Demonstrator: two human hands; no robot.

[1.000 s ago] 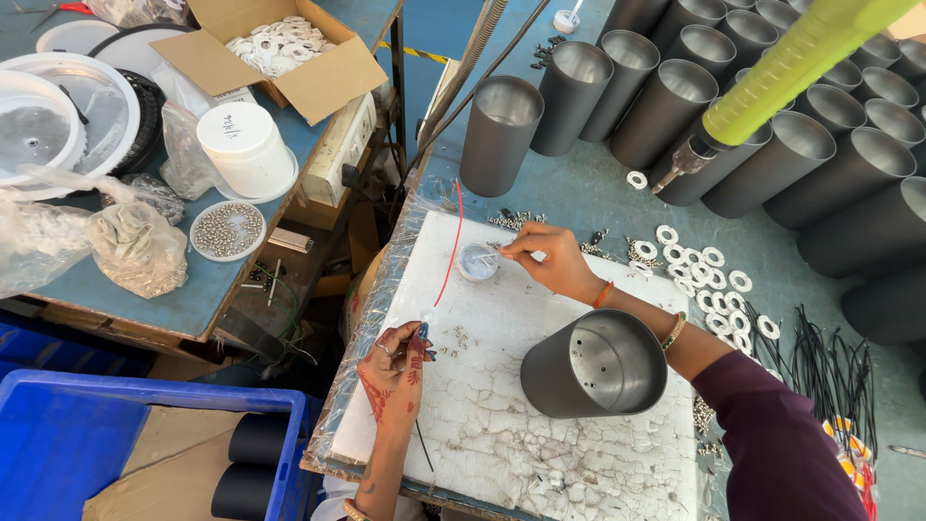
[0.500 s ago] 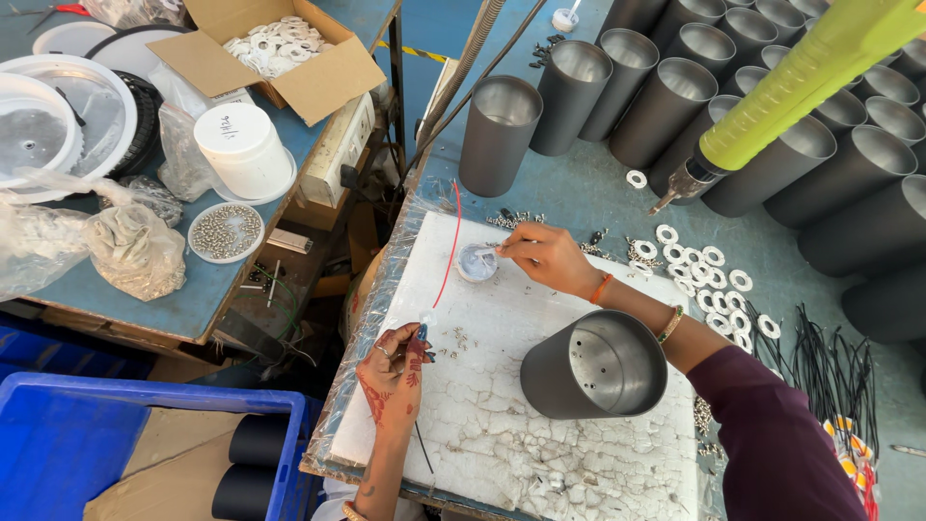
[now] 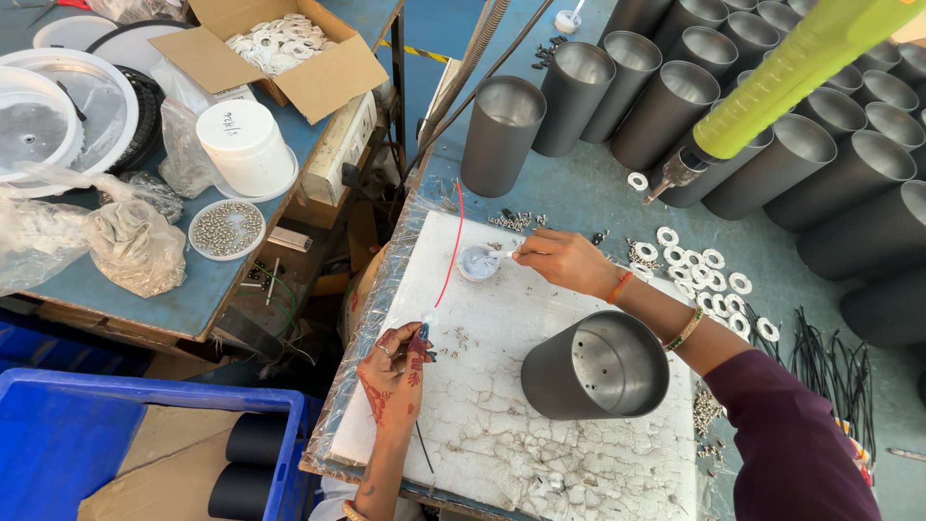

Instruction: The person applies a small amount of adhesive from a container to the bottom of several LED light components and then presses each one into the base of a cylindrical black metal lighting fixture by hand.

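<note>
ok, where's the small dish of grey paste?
Head view: the small dish of grey paste sits on the white board, just left of the right hand.

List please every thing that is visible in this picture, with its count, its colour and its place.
foam board: one, white and cracked, centre of the bench
small dish: one, white with grey paste, top of the board
grey cans: many, dark grey, upper right
tipped can: one, dark grey, lying on the board
washers: many, white, right of the board
hanging tool: one, yellow-green, upper right
cardboard box: one, brown, holding white rings, upper left
tub: one, white, left table
crate: one, blue, lower left
red wire: one, running from the left hand up the board
left hand: pinches a small part
right hand: holds a thin stick at the dish
</note>
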